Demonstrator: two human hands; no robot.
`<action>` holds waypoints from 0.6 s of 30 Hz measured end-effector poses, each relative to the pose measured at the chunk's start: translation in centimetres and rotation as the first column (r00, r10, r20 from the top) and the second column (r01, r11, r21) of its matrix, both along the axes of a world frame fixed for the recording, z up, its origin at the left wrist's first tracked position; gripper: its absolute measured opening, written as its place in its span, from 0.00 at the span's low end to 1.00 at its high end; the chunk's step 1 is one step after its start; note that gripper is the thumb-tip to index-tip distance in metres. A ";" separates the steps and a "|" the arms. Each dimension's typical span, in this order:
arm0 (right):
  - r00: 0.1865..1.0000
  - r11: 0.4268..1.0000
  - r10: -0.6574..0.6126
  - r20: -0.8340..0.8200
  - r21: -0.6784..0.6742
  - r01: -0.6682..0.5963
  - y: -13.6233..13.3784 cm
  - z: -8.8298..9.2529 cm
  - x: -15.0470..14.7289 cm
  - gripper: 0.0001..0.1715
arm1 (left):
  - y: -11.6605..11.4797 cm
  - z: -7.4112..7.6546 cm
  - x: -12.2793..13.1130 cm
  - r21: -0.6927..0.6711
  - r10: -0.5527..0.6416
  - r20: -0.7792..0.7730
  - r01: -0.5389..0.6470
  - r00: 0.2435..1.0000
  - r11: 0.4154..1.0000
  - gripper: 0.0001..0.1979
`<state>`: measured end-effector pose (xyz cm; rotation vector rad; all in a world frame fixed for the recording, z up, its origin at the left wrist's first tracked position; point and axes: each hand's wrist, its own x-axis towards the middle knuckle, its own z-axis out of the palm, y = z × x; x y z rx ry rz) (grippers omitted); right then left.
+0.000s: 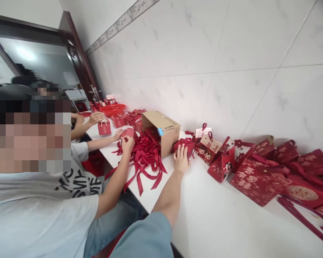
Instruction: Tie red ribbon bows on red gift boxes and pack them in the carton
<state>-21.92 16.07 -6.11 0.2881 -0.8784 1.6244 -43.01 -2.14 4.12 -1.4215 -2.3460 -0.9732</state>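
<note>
My left hand [181, 159], at the end of a blue-grey sleeve, reaches to a small red gift box [188, 145] with a ribbon bow. Its fingers are stretched out, slightly apart, against the box's near side; part of the box is hidden behind them. To the right of that box stand a cream-and-red box with a cartoon couple [207, 148] and a red triangular box [221, 167]. Left of my hand, a brown cardboard carton [171, 138] lies with its opening towards a heap of red ribbons [146, 154]. My right hand is out of view.
A co-worker in a white T-shirt [43, 215] sits to the left, both hands at a red box [129, 132]. Further along, another person's hand [96, 118] holds a small box by its handle. More red boxes [261, 181] crowd the white table [218, 222] along the tiled wall.
</note>
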 end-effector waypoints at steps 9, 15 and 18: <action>0.986 0.997 -0.015 0.163 -0.068 0.027 -0.6 -0.2 0.1 0.44 | 0.1 -0.5 -0.5 0.094 0.211 -0.044 -0.207 0.976 0.974 0.20; 0.964 0.994 -0.037 0.265 -0.093 0.064 -0.9 0.0 0.0 0.49 | 0.2 -1.2 -1.3 0.021 0.232 -0.032 -0.231 0.972 0.973 0.14; 0.956 0.995 -0.075 0.283 -0.041 0.091 -1.3 1.1 0.2 0.49 | 0.2 -1.2 -1.3 0.006 0.209 -0.027 -0.209 0.977 0.978 0.13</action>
